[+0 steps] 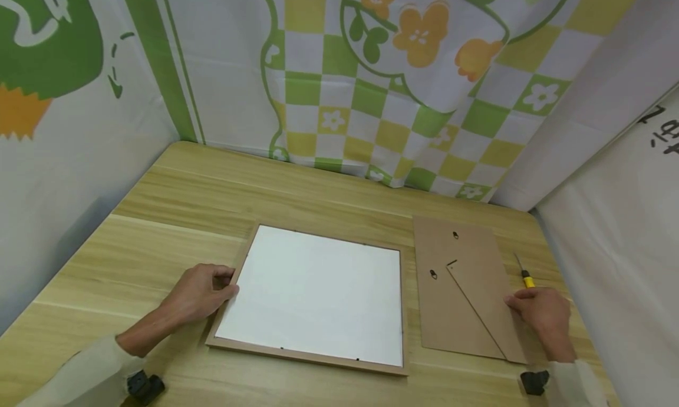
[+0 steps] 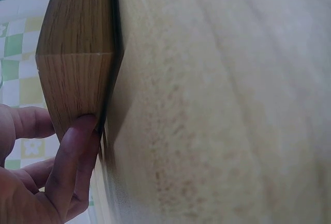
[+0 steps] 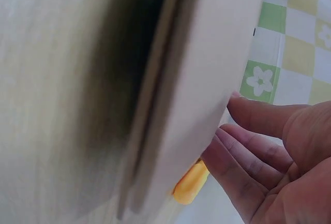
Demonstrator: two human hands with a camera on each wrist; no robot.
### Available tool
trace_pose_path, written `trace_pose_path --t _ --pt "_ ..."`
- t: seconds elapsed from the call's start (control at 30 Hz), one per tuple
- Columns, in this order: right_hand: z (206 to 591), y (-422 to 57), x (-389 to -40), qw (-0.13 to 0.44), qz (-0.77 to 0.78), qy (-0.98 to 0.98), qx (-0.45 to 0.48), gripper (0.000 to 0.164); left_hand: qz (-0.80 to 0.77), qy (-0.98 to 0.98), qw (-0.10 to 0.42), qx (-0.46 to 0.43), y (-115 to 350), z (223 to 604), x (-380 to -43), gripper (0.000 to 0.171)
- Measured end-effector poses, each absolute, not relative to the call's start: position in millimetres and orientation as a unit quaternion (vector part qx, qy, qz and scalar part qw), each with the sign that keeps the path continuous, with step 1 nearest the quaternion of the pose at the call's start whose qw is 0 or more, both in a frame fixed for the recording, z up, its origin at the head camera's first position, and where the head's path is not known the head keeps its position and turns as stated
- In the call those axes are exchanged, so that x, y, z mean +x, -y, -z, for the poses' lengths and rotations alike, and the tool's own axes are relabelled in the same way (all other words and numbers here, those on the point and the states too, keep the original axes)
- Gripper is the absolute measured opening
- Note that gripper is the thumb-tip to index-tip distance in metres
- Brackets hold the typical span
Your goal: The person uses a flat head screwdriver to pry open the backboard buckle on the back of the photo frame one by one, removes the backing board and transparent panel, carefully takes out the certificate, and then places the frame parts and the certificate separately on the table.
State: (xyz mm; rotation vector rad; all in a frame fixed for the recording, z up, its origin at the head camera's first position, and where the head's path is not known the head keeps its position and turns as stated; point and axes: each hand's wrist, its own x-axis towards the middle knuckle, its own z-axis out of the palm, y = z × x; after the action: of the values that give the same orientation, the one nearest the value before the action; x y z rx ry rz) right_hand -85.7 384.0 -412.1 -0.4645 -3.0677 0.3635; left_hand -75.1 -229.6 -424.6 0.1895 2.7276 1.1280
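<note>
A wooden picture frame [image 1: 405, 313] lies on the table with a white sheet [image 1: 318, 295] filling its inside and small dark tabs along its inner edges. My left hand [image 1: 198, 292] grips the frame's left side, fingertips at the outer edge; the left wrist view shows the frame's wood-grained corner [image 2: 75, 79] close up. To the right, a brown backing board [image 1: 451, 313] carries two hanging rings and a fold-out stand leg. The right hand [image 1: 543, 315] pinches the board's right edge between thumb and fingers.
A screwdriver with a yellow handle [image 1: 528, 281] lies just beyond the right hand, its shaft pointing away. The wooden table [image 1: 191, 183] ends at a checkered, flowered curtain [image 1: 366, 118] at the back. White cloth walls stand at both sides.
</note>
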Motion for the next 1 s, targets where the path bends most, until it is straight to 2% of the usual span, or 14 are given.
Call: trace_pose_path --t 0.33,0.63,0.83,0.9,1.0 --pt "418 -378 -84 0.010 -0.127 0.974 -0.190 0.026 -0.376 -0.920 0.096 0.054 228 424 -75 0.040" --pt "418 -377 -85 0.027 -0.127 0.974 -0.185 0.025 -0.374 -0.921 0.091 0.060 229 425 -75 0.040" --pt "404 -361 -82 0.135 -0.131 0.974 -0.124 0.024 -0.376 -0.920 0.085 0.071 228 425 -73 0.037" --pt "396 -346 -82 0.184 -0.143 0.970 -0.074 0.022 -0.378 -0.919 0.084 0.072 228 425 -72 0.037" --pt "387 -316 -80 0.216 -0.159 0.963 0.004 0.023 -0.384 -0.916 0.083 0.077 228 424 -70 0.037"
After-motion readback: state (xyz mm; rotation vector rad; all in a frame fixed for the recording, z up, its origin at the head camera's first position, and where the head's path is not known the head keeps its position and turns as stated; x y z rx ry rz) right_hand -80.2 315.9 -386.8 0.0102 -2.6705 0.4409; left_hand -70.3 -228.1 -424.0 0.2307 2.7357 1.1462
